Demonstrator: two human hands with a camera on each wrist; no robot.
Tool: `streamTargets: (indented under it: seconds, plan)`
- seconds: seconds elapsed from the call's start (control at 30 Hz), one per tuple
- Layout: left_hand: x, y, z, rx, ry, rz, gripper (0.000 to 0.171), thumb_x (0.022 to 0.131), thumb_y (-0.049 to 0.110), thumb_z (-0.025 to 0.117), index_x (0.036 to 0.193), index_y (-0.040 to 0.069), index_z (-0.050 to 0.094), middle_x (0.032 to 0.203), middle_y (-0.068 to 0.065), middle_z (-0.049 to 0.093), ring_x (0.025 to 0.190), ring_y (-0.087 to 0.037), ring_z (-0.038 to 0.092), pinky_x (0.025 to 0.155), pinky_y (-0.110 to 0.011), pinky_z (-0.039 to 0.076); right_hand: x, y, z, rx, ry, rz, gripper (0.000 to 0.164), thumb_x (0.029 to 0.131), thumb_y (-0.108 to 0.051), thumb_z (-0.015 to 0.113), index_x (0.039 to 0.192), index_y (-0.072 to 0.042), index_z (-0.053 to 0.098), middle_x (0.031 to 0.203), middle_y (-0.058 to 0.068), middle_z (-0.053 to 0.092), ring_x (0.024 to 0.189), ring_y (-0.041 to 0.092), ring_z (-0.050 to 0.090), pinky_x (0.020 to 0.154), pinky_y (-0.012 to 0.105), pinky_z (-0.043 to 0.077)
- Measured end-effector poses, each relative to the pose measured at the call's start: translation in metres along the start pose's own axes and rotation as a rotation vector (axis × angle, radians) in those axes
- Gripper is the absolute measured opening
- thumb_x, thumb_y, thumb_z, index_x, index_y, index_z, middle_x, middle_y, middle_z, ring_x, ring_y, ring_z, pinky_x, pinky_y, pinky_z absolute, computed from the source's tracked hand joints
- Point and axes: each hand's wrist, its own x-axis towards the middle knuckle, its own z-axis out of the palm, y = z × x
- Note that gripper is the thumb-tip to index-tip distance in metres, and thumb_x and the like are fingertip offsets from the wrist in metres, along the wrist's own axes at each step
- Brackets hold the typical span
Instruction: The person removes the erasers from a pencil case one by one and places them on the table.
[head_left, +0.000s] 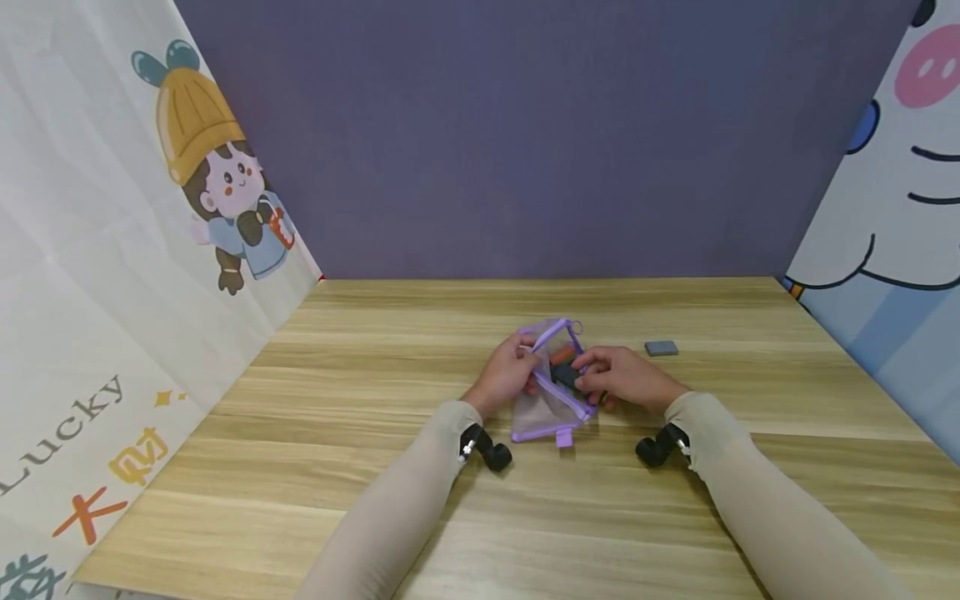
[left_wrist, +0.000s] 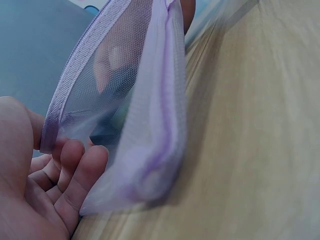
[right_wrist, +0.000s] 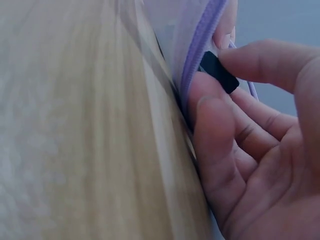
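Observation:
A mesh zip pouch (head_left: 536,417) with purple trim lies on the wooden table, its zip side spread apart. My left hand (head_left: 510,371) grips the pouch's left edge; in the left wrist view the fingers (left_wrist: 87,167) curl at the zip band (left_wrist: 67,92). At the opening, my right hand (head_left: 622,375) pinches a small dark block (right_wrist: 220,72) between thumb and fingers. That dark block (head_left: 564,375) sits partly inside the pouch. An orange-brown piece (head_left: 562,356) shows within the mouth. The rest of the contents is blurred by the mesh.
A small blue-grey block (head_left: 662,347) lies on the table (head_left: 360,375) to the right of the pouch. A dark panel (head_left: 525,142) stands along the table's back edge. Printed sheets (head_left: 75,208) hang at both sides.

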Motion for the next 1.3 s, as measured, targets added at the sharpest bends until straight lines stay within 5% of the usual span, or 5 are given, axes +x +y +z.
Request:
streamTargets:
  seconds: [1.3]
  plan:
    - [-0.0004, 0.0008, 0.0011, 0.003, 0.002, 0.003, 0.025, 0.097, 0.009, 0.060, 0.122, 0.007, 0.060, 0.074, -0.006, 0.057, 0.055, -0.017, 0.055, 0.049, -0.029, 0.054, -0.0012, 0.0005, 0.0020, -0.026, 0.009, -0.026, 0.035, 0.096, -0.012, 0.061, 0.126, 0.005, 0.055, 0.084, 0.013, 0.067, 0.073, 0.026, 0.064, 0.055, 0.037, 0.056]
